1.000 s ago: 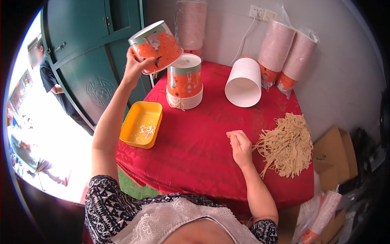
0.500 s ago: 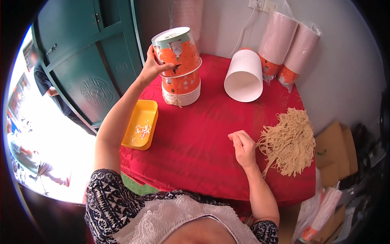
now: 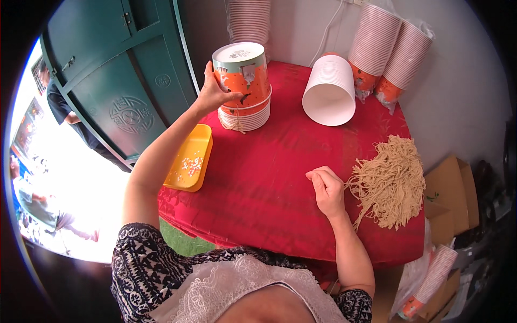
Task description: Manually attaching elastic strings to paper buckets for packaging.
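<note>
An orange, round paper bucket with a grey-green band and small printed figures (image 3: 247, 81) is upside down at the far left of the desk (image 3: 269, 188), its white base facing up. It fits over a stack of nested, upturned paper buckets (image 3: 253, 123), with its rim a little above the stack's bunched white rims. The left hand (image 3: 214, 97) holds its left side; the fingers are spread around the wall, the thumb lying across the near face. A loop of thin tan string (image 3: 232, 123) hangs at the stack's front left.

Just nearer on the left, a yellow rectangular plastic tray (image 3: 200, 141) holds small white and pinkish pieces (image 3: 191, 166); the left forearm covers part of it. Right of the stack, a white-walled nest of paper buckets (image 3: 329, 91) lies on its side, mouth toward the person.

The right hand (image 3: 328, 189) is over the near right of the red cloth, fingers curled and pressed together; whether they pinch anything, I cannot tell. Just beside it is a loose heap of tan string (image 3: 390, 183).

Behind, two plastic-wrapped bucket stacks (image 3: 374, 46) lean by the grey wall. At left, a person in dark clothing (image 3: 63, 102) stands beyond a green door (image 3: 110, 70).
</note>
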`<state>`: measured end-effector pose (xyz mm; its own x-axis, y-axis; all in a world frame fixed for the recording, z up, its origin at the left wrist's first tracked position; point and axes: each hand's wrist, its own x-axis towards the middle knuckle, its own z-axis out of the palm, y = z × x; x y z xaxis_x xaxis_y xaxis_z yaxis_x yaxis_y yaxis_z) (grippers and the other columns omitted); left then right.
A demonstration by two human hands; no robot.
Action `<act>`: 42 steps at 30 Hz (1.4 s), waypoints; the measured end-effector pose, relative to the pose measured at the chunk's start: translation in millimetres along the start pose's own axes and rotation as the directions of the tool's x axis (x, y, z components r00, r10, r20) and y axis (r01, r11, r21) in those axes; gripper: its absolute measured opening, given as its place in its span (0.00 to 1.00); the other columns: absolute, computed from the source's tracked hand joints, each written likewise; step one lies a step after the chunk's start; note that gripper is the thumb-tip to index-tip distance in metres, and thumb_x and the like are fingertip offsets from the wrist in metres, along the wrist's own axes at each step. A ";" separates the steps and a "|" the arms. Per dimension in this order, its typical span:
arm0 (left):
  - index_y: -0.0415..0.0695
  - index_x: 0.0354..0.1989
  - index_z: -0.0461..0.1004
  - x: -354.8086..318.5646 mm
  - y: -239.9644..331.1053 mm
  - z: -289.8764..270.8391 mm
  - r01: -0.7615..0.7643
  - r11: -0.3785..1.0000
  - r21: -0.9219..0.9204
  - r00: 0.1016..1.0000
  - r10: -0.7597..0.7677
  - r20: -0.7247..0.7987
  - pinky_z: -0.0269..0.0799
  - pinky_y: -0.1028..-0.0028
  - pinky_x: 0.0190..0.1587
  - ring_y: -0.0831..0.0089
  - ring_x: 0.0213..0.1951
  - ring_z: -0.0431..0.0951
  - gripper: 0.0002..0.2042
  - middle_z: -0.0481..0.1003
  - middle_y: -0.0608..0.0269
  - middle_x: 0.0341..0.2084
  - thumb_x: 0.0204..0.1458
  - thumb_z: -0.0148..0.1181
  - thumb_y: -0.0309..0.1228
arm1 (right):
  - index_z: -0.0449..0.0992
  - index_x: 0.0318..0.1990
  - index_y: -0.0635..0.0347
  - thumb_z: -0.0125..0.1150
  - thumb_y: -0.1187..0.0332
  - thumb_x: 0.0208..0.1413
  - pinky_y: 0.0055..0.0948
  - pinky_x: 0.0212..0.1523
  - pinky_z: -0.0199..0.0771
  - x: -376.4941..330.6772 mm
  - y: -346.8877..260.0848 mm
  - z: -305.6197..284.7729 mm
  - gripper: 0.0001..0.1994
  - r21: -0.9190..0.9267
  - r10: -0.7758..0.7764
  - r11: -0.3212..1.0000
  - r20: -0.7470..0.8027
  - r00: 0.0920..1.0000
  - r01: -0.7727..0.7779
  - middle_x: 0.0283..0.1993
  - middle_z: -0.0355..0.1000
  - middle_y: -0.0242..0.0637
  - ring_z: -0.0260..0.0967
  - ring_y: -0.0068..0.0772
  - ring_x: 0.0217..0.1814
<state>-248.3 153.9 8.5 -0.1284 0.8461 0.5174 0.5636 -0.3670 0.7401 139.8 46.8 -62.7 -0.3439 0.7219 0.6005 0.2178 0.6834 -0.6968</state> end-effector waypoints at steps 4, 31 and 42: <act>0.32 0.68 0.28 -1.7 -1.3 2.7 0.004 0.999 0.040 1.000 -0.005 0.014 0.58 0.64 0.67 0.55 0.66 0.57 0.67 0.50 0.41 0.63 0.32 0.82 0.39 | 0.78 0.34 0.69 0.53 0.71 0.63 0.28 0.32 0.76 -0.4 -0.8 -1.4 0.11 -0.013 -0.013 1.000 0.001 1.000 0.013 0.33 0.75 0.41 0.74 0.32 0.32; 0.32 0.69 0.28 -7.8 -22.5 3.9 -0.003 0.990 0.142 1.000 0.000 0.024 0.48 0.62 0.70 0.51 0.69 0.48 0.73 0.45 0.38 0.66 0.24 0.81 0.54 | 0.77 0.33 0.71 0.52 0.72 0.62 0.28 0.35 0.74 -0.9 1.3 -1.2 0.11 -0.013 0.028 1.000 0.007 1.000 -0.028 0.31 0.75 0.42 0.74 0.33 0.33; 0.41 0.65 0.55 31.2 33.0 -19.0 -0.213 0.921 0.325 0.957 0.264 -0.120 0.51 0.54 0.67 0.42 0.68 0.49 0.26 0.47 0.36 0.67 0.64 0.45 0.43 | 0.77 0.34 0.71 0.53 0.72 0.62 0.27 0.36 0.74 -4.0 5.5 -6.7 0.10 -0.002 0.069 0.998 -0.009 0.998 -0.069 0.31 0.75 0.41 0.74 0.32 0.34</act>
<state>-249.2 160.8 57.2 -0.0719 0.6667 0.7419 0.8121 -0.3927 0.4316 148.5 48.4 -66.3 -0.3198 0.7680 0.5548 0.2431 0.6325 -0.7354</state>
